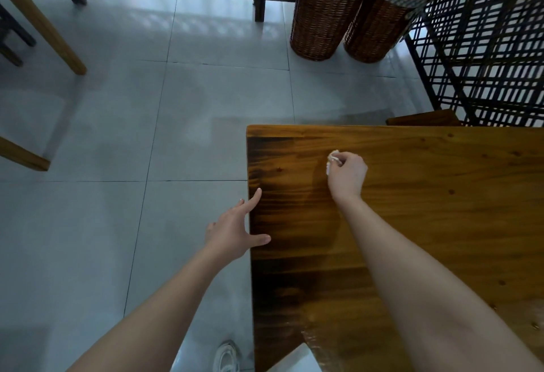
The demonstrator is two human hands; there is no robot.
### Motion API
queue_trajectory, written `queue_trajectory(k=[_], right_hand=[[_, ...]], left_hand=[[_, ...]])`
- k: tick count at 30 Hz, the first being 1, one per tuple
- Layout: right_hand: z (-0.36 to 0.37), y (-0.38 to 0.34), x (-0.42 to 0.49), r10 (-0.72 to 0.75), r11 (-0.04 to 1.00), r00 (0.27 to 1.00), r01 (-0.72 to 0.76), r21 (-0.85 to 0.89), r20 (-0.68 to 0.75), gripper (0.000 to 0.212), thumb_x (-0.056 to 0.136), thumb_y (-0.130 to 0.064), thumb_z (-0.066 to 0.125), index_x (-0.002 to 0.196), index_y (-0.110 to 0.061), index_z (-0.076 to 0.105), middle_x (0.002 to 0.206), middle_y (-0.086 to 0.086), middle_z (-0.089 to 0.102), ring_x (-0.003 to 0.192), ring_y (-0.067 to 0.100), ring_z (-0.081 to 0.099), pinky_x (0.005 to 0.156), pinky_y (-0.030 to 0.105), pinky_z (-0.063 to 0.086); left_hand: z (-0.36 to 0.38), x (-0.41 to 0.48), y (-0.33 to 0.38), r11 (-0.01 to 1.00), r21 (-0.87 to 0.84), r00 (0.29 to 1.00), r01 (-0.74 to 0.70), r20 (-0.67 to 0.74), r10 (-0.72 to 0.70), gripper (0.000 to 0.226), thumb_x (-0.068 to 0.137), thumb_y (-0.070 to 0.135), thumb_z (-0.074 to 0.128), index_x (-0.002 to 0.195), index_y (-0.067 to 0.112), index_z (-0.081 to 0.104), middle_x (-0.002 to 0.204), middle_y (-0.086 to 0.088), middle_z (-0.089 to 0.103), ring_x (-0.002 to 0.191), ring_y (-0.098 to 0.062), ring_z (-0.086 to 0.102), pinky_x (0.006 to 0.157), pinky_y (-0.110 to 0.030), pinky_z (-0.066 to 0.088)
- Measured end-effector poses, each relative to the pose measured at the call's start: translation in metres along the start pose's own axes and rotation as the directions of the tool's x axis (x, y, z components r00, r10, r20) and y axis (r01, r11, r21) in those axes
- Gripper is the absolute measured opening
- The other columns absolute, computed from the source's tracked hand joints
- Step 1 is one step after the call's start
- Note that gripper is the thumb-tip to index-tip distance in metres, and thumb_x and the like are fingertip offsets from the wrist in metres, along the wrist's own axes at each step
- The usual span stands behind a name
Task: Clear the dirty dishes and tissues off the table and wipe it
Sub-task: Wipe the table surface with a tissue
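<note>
**A:** Where is the tissue?

**B:** In the right hand (348, 173). Its fingers are curled round a crumpled white tissue (333, 160), which sticks out on the far left side of the knuckles. The hand is low over the wooden surface (426, 210), close to its far edge. I cannot tell whether the tissue touches the wood.

**A:** And the other one?

**B:** The left hand (232, 230) is spread, with its fingers straight and apart. It sits at the left edge of the surface, nearer the person than the right hand and well apart from it. The thumb lies across the edge onto the wood and the forefinger points along that edge. The rest of the hand is out over the tiled floor (147, 121).

**A:** Is anything else on the wood?

**B:** Between the two forearms, at the near edge, there is a white thing (297, 360) with some shiny clear film beside it. I cannot tell what it is.

**A:** What is around the hands?

**B:** Beyond the right hand, two tall wicker baskets (323, 18) stand on the floor, touching each other. A dark lattice screen (485, 62) runs behind them and along to their right. A white shoe (225, 357) shows just beside the left forearm. Far left of the left hand is a light wooden leg (44, 24). A dark wooden seat edge (424, 120) shows just past the far edge, to the right of the right hand.
</note>
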State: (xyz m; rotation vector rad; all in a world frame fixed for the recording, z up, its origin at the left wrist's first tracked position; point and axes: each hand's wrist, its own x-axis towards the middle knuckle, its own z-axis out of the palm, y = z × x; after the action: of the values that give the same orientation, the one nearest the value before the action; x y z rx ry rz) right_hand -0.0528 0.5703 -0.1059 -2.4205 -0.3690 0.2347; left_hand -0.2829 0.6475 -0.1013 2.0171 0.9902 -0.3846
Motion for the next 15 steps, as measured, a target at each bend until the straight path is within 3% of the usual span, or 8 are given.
queue_trajectory(k=[6, 9, 12, 15], right_hand=[[0.031, -0.023, -0.034, -0.217, 0.976, 0.965, 0.220, -0.004, 0.148, 0.025, 0.094, -0.008, 0.056, 0.117, -0.009, 0.066, 0.109, 0.004, 0.061, 0.095, 0.009, 0.053, 0.080, 0.014, 0.042], [0.024, -0.020, -0.025, -0.177, 0.984, 0.975, 0.173, 0.037, 0.138, 0.025, 0.092, -0.010, 0.059, 0.116, -0.008, 0.067, 0.110, 0.004, 0.064, 0.093, 0.006, 0.055, 0.074, 0.006, 0.041], [0.025, -0.025, -0.025, -0.137, 0.989, 0.986, 0.131, 0.075, 0.092, 0.024, 0.090, -0.012, 0.062, 0.114, -0.008, 0.068, 0.110, 0.005, 0.067, 0.095, 0.008, 0.061, 0.081, 0.013, 0.046], [0.037, -0.036, -0.040, -0.230, 0.973, 0.959, 0.225, 0.049, 0.168, 0.022, 0.091, -0.010, 0.061, 0.112, -0.010, 0.068, 0.108, 0.003, 0.066, 0.096, 0.009, 0.059, 0.076, 0.010, 0.043]], left_hand=[[0.000, 0.000, 0.000, 1.000, -0.009, 1.000, 0.002, 0.001, -0.002, 0.100, 0.077, 0.047, 0.075, 0.145, 0.056, 0.003, 0.161, 0.004, 0.017, 0.144, -0.025, 0.026, 0.110, -0.056, 0.034], [0.000, -0.001, 0.000, 1.000, -0.016, 1.000, -0.005, 0.001, 0.005, 0.100, 0.077, 0.047, 0.075, 0.146, 0.055, 0.003, 0.161, 0.004, 0.017, 0.144, -0.026, 0.026, 0.110, -0.056, 0.033], [0.001, 0.000, -0.001, 0.999, -0.030, 1.000, -0.009, 0.000, 0.009, 0.100, 0.077, 0.047, 0.075, 0.146, 0.056, 0.003, 0.161, 0.004, 0.018, 0.145, -0.026, 0.025, 0.111, -0.057, 0.032], [0.002, 0.001, -0.003, 1.000, -0.024, 1.000, -0.016, -0.002, 0.016, 0.100, 0.077, 0.049, 0.075, 0.145, 0.057, 0.002, 0.160, 0.003, 0.019, 0.144, -0.025, 0.026, 0.111, -0.057, 0.032]])
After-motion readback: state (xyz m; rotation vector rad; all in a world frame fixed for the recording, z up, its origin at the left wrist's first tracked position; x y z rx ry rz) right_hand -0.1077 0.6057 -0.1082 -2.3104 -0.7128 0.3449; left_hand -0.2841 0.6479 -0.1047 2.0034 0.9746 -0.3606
